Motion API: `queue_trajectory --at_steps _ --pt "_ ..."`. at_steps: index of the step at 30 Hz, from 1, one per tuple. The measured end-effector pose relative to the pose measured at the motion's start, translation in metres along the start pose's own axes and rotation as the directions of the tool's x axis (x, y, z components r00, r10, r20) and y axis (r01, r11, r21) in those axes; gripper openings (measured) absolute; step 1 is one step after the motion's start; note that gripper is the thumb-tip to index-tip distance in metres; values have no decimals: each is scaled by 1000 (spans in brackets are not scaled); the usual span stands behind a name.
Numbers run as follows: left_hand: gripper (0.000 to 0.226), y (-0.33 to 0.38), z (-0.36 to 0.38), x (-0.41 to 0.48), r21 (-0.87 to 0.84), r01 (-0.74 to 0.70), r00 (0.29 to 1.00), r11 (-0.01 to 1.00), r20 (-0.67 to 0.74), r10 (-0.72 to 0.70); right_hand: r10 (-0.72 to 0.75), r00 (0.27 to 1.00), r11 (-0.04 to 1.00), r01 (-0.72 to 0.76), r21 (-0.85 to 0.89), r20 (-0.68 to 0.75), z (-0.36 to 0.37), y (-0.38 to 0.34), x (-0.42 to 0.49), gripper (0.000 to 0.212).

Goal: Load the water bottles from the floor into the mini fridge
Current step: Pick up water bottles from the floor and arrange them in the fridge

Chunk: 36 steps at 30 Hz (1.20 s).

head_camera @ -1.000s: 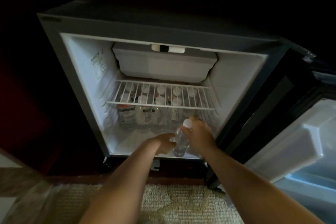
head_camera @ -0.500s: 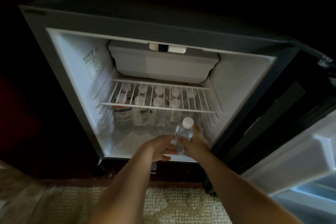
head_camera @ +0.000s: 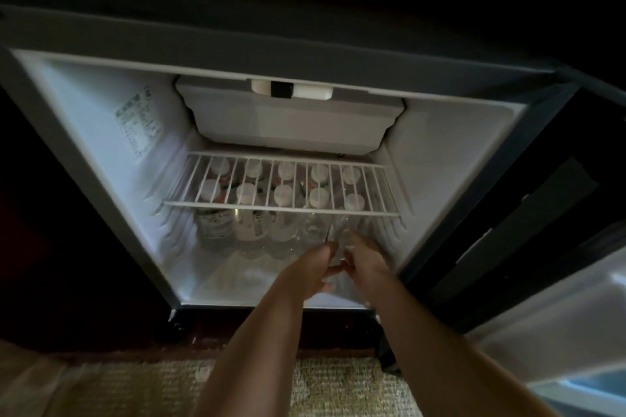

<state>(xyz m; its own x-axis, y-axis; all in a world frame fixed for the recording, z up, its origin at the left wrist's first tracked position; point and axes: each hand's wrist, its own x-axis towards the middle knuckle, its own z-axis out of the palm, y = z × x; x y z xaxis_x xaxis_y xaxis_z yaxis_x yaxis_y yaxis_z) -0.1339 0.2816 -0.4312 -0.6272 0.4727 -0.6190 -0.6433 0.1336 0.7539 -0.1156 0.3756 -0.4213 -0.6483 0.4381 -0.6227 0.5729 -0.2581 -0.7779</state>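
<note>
Head view looks into the open mini fridge point(head_camera: 101, 132), where just beyond the fingertips two rows of capped bottles point(head_camera: 216, 227) stand under the wire shelf point(head_camera: 281, 208). The left hand point(head_camera: 310, 269) and right hand point(head_camera: 367, 259) curl their fingers round a clear bottle point(head_camera: 338, 237) between them, at the right end of the front row. Loading looks nearly done, though no floor bottles are in view to confirm it.

— The arms?
— Both stretched forward, bare forearms converging.
— And the hands?
— Left hand point(head_camera: 310, 269) and right hand point(head_camera: 369, 259) sit close together, fingers curled round the water bottle point(head_camera: 339, 240) between them.
</note>
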Motion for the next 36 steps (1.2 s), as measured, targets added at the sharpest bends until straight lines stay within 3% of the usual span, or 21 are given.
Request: queue_trajectory --at_steps 4,9,14,17,20,23,27,32,36 --pt "27 4 9 4 52 -64 995 997 -69 67 66 997 986 -69 149 29 -4 -2 3 21" --pt "33 9 11 5 231 -31 988 973 -139 64 50 995 999 -49 -15 88 -5 0 -5 34" --pt "43 7 -2 -20 591 48 983 805 -170 67 -31 997 963 50 -266 75 -12 -3 -20 28" --pt "44 11 1 -45 743 37 985 669 -138 100 -74 992 947 102 -305 100 -17 -7 -37 25" --pt "44 16 6 -69 804 52 981 592 -153 122 -98 980 914 157 -374 171 -24 -14 -65 20" --pt "49 19 13 -97 827 94 981 554 -172 90 -228 959 888 275 -369 167 -33 -22 -91 18" --pt "50 23 23 -136 779 55 980 625 -160 114 -321 927 898 362 -248 193 -42 -34 -130 19" --pt "41 32 39 -198 887 -48 983 459 -39 177 -386 880 845 457 -276 277 -69 -42 -196 17" --pt "53 46 68 -250 926 -68 972 371 -22 234 -428 861 836 493 -242 276 -108 -49 -247 21"
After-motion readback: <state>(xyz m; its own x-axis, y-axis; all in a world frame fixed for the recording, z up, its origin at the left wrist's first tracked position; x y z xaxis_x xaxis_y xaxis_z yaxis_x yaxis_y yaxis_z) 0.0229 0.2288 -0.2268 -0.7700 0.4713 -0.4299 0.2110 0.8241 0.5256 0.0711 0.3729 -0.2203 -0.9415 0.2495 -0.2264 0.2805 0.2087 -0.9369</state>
